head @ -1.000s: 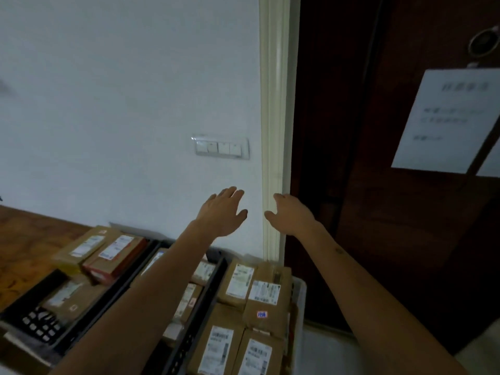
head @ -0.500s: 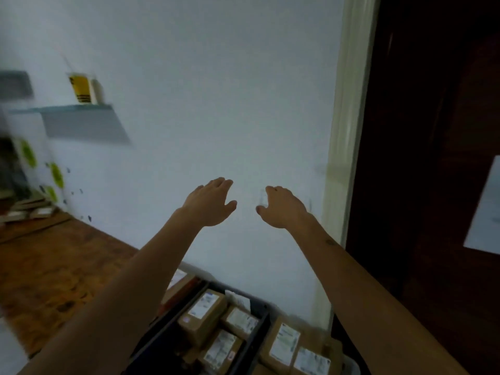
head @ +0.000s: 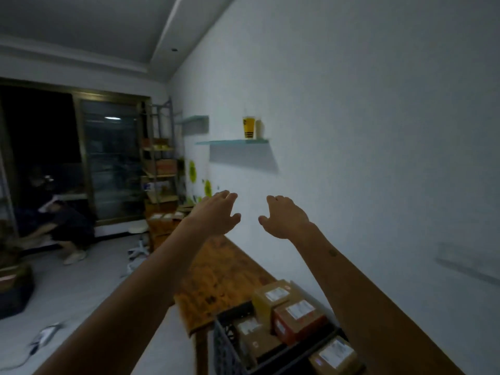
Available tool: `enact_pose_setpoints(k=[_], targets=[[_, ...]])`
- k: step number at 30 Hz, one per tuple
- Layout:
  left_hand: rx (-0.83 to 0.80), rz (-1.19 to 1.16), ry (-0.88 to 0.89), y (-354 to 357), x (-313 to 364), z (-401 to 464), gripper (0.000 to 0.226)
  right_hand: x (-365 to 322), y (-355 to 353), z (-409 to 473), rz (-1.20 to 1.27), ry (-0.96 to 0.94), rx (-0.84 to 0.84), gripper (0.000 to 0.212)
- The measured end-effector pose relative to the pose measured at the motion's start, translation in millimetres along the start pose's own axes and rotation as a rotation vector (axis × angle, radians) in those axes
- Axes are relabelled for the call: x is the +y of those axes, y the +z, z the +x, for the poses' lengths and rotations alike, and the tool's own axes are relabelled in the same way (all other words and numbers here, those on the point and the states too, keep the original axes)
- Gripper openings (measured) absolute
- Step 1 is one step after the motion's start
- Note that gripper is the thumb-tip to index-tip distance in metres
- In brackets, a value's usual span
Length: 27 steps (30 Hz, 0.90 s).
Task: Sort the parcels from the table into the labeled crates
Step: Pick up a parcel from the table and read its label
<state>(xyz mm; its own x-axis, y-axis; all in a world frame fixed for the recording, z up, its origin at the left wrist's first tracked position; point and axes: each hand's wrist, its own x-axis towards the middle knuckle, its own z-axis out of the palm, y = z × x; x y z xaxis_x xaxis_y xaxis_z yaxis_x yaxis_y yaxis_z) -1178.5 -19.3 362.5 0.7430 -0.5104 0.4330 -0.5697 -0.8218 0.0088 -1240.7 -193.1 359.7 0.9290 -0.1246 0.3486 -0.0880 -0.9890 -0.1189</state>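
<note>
Both hands, left [head: 216, 213] and right [head: 284, 217], hover empty with loose fingers; the crate [head: 230, 345] is cut off below.

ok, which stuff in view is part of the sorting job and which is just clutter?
Job: parcels, black crate, wooden table, left hand and right hand, both empty.

Clutter: yellow cup on glass shelf, rack, crouching person.
</note>
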Motion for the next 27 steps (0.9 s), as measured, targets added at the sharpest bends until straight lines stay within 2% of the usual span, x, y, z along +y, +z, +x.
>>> enact_pose_setpoints(k=[4, 11, 14, 19, 27], targets=[[-0.014, 0.030, -0.134, -15.7, -97.9, -26.7, 0.058, -94.0, 24.6, 38.8, 0.048, -0.138, -0.026, 0.058], [-0.023, 0.032, -0.292, -21.5, -222.9, -46.7, 0.052, -212.2, 67.0, 118.6, 0.182, -0.293, -0.022, 0.044], [-0.040, 0.077, -0.361, -19.1, -275.6, -45.1, 0.057, -262.6, 93.5, 164.5, 0.227, -0.362, -0.052, 0.050], [-0.051, 0.151, -0.454, 5.4, -372.5, -8.6, 0.060, -315.8, 141.7, 251.7, 0.251, -0.428, -0.081, 0.063], [-0.040, 0.195, -0.557, 28.0, -530.1, 82.8, 0.062, -409.4, 203.2, 427.8, 0.295, -0.510, -0.100, 0.055]])
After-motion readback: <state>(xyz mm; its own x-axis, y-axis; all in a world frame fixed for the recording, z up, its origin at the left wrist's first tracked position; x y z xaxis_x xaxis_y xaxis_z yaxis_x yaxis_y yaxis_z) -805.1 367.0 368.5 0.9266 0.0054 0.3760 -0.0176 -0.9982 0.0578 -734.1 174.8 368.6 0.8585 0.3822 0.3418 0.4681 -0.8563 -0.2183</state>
